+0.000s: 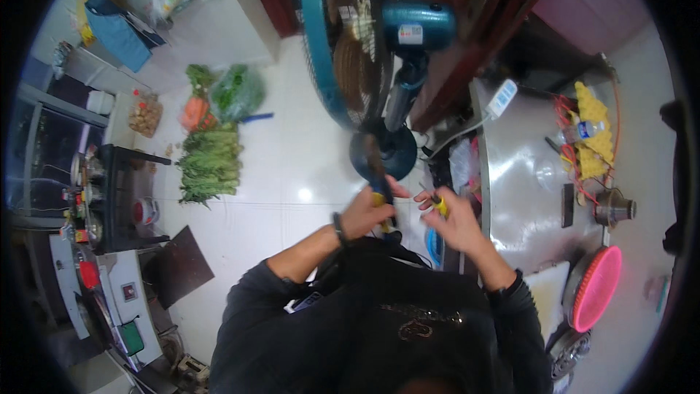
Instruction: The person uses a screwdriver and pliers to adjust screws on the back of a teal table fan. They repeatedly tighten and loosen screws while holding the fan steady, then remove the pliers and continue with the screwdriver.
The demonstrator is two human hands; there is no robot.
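L hand (367, 213), near ctr at 5 o'clock, is wrapped around a long dark tool (378, 176) w/ yellow on its handle; its tip points to 12. R hand (458, 225), at 4 o'clock, pinches a small yellow-handled tool (440, 206) btw thumb & fingers. Clear plastic bag (251, 101) at 10 o'clock contains green leaves (235, 76); farther, btw 9 & 10, a clear container (148, 97) w/ red cap (136, 93) holds brown lumps (146, 118).

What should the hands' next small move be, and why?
Probably ease the right hand inward toward the left hand. The left grips a long dark tool with yellow on it, the right holds a small yellow item, and a gap separates the two hands. Exact tool types are too blurred to tell.
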